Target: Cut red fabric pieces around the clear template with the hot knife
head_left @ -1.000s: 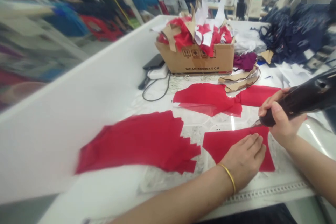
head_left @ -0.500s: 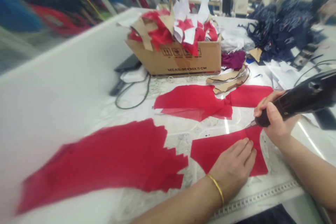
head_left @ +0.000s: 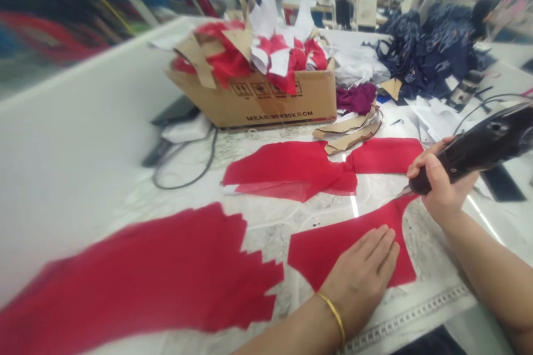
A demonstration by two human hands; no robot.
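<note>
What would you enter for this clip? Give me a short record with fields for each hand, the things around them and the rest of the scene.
Left hand: left hand lying flat on a red fabric piece
Right hand: right hand gripping a black handheld tool, its metal tip at the fabric's upper edge
Things nearby: two more red fabric pieces on the white table
Rest: cardboard box holding red and white scraps; dark navy fabric heap; co-worker
</note>
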